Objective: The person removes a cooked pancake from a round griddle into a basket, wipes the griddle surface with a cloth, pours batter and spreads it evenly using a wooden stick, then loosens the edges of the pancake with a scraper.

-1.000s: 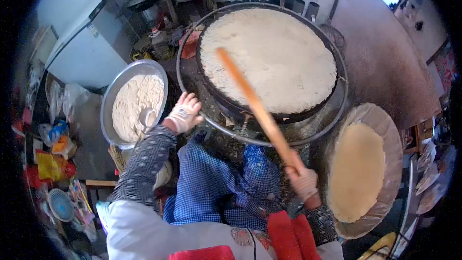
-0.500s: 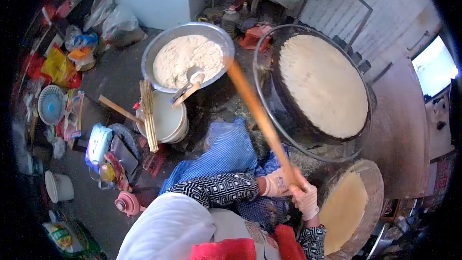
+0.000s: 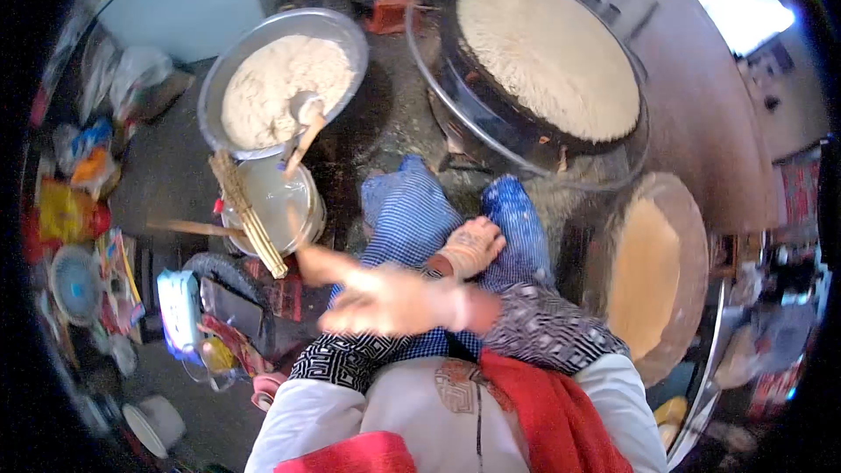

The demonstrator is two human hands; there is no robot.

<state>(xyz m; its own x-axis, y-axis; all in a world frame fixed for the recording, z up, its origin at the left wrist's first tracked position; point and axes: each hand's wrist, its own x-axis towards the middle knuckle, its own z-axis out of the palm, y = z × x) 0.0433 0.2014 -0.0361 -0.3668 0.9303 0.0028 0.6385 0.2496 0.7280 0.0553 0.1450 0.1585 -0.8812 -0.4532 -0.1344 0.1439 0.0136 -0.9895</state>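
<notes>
My left hand (image 3: 474, 246), in a pale glove, lies between my knees against the blue checked cloth (image 3: 410, 210) over my legs, its fingers stretched out and holding nothing. Crossing above the left forearm, my right hand (image 3: 399, 298) is smeared by motion. A blurred wooden stick (image 3: 322, 264) juts from it towards the white bucket (image 3: 317, 210); its far end is hard to make out. A straw brush (image 3: 248, 219) lies across that bucket. Behind it, a metal basin (image 3: 210, 105) holds pale dough (image 3: 272, 92) with a wooden-handled ladle (image 3: 307, 127) in it.
A round griddle (image 3: 491, 92) covered with a pale batter sheet (image 3: 552, 52) stands at the back right, ringed by a clear rim. A tan flatbread (image 3: 644, 280) lies on a round tray (image 3: 692, 289) to the right. Tissue packs (image 3: 179, 311) and bags (image 3: 140, 79) crowd the left.
My right hand has swung left across my body, carrying the wooden stick from over the griddle's side towards the bucket. My left hand has let go of the stick. The view has shifted.
</notes>
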